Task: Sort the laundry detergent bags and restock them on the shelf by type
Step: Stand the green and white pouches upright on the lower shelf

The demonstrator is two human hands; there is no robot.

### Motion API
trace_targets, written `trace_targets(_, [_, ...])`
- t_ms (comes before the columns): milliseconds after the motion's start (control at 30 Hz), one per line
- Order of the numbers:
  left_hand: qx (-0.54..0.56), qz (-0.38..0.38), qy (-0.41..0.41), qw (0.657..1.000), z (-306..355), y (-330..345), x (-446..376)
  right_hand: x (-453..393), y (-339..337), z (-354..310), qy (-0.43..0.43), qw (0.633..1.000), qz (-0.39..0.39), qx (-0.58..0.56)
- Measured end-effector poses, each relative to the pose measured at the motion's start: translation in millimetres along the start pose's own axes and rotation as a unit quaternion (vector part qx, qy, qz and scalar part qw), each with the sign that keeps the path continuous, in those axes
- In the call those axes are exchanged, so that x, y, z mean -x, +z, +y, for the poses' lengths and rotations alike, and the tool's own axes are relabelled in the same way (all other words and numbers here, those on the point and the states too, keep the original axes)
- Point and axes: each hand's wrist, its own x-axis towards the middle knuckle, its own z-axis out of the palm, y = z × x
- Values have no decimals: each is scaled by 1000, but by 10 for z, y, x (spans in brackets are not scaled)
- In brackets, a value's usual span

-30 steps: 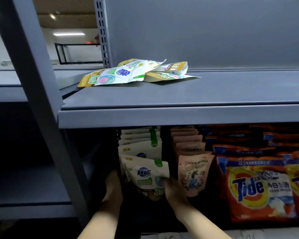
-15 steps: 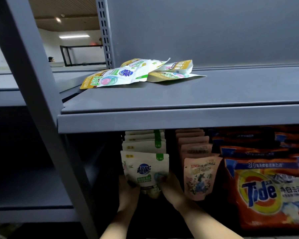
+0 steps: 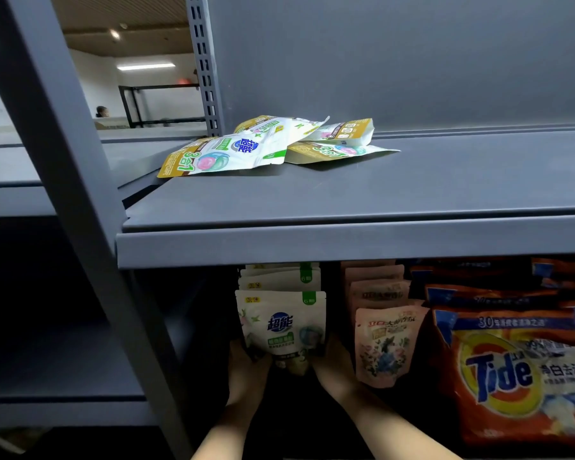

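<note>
Upper shelf [image 3: 346,200]: a wide, flat grey metal board with a smooth matt face, straight above both hands.
Tide bags [image 3: 518,370]: big orange glossy sacks, crinkled and soft-looking, lined up to the right of the right hand on the lower shelf.
Loose pouches [image 3: 266,147]: a few flat white-and-gold foil pouches lying in a heap on the upper shelf, high above the fingers; by my reading these are not yet sorted.
Pink pouches [image 3: 384,346]: a row of stand-up pouches with a floral print, just right of the right hand, already filed one behind another.
White pouch [image 3: 281,327]: a stand-up pouch, white with green trim and a blue logo, upright at the front of its own row, held between the two hands.
Left hand [image 3: 246,366]: grips the pouch's lower left corner; how its fingers lie is hidden in shadow.
Right hand [image 3: 334,363]: holds the lower right corner, fingers tucked behind the pouch.
Progress: three rows look stocked by type; the heap above is left.
</note>
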Motion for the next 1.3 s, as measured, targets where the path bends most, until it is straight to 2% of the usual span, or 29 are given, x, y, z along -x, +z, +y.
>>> trace_targets(100, [-55,20,-41,997,122,-39,77,30,-7,34,5,1000,-4,17])
trace_targets(233, [-63,14,-78,995,292,-125,186,98,14,0,27,999,7,-16])
trace_targets(367, [-87,-8,-77,993,402,-226,271,225,-63,-14,14,998,-17,55])
trace_targets(633, [-201,-34,-62,977,923,-300,598,577,-394,-259,-75,986,-32,145])
trace_targets(733, [-269,-52,-11,962,1186,-363,845,731,-595,-393,-94,979,-50,172])
trace_targets(833, [-306,-28,-7,952,1549,-459,1188,955,-877,-561,-165,958,-56,228])
trace_targets(900, [-349,-12,38,936,1874,-542,1419,1132,-1118,-742,-218,940,-36,258])
trace_targets(1000, [-343,57,154,925,2373,-637,1719,1442,-1496,-1101,-302,909,54,281])
trace_targets(1133, [-294,187,285,893,2951,-688,1782,1713,-1879,-1522,-402,878,151,213])
trace_targets(1233, [-250,222,317,888,3254,-680,1553,1683,-2115,-1858,-415,866,215,179])
trace_targets(1300, [-266,203,306,891,3385,-667,1319,1550,-2229,-2078,-385,873,230,191])
